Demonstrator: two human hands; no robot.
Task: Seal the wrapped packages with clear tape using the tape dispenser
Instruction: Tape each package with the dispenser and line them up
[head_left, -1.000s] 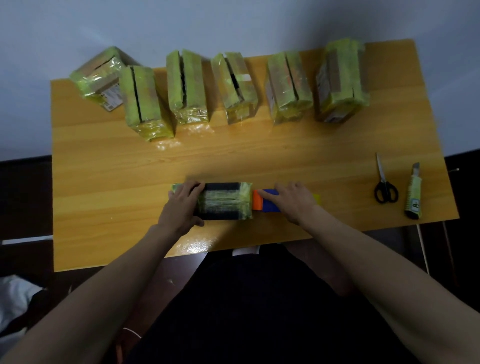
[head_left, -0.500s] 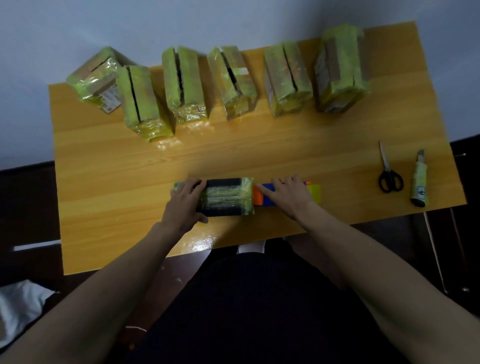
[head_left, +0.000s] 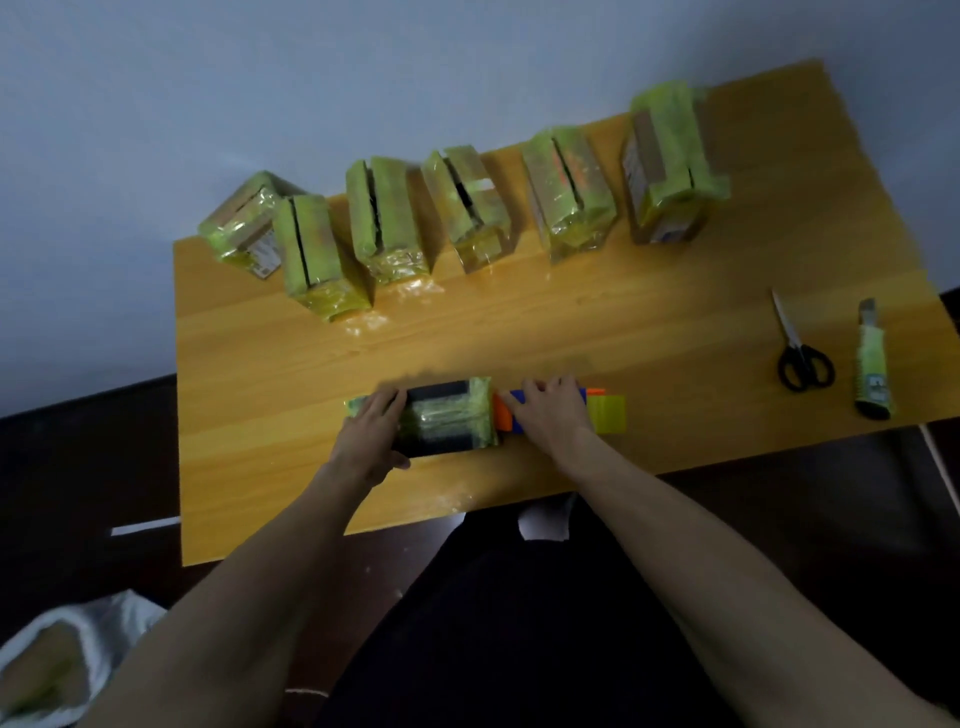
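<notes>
Both hands (head_left: 371, 434), package (head_left: 447, 418) gripped left, dispenser (head_left: 605, 413) right

The table (head_left: 519, 332) is glossy orange-toned wood grain. The packages (head_left: 384, 223) along its far edge wear shiny, crinkled clear film over brown cardboard. The scissors (head_left: 797, 343) at right have bright metal blades and black plastic handles.

A single head-worn camera is looking forward and steeply down from above the near edge of the wooden table (head_left: 519, 332), taking in the whole tabletop with its wide angle. It is facing the far wall (head_left: 363, 78), and its view is sitting tilted, the table's right end rising higher in frame.
</notes>
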